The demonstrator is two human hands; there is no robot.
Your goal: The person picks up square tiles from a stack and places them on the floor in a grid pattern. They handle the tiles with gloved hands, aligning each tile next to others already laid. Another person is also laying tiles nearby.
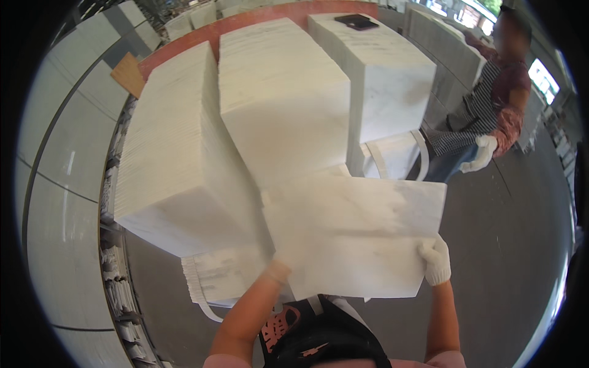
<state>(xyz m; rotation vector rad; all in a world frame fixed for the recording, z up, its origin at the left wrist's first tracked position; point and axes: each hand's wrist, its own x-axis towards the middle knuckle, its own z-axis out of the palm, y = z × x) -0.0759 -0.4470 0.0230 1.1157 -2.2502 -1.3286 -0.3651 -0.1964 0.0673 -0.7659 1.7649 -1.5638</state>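
Observation:
A thin white marble tile [362, 236] with faint grey veins is held tilted in front of my body. My right hand [435, 260], in a white knitted glove, grips its right edge, fingers closed over the rim. At its left edge is my left hand [288, 254], also gloved; its fingers blend into the white stone and are hard to make out. Just behind the tile stands the middle stack of white marble tiles [288, 122], and the tile's far left corner overlaps the front of it.
Tall stacks of similar tiles stand left [165, 141] and right [399, 92], with a dark flat device [356, 23] on the right one. A red rail [257, 15] runs behind. On the right, a person [485, 110] with white gloves stands near large slabs [445, 46]. Grey floor [503, 245] surrounds us.

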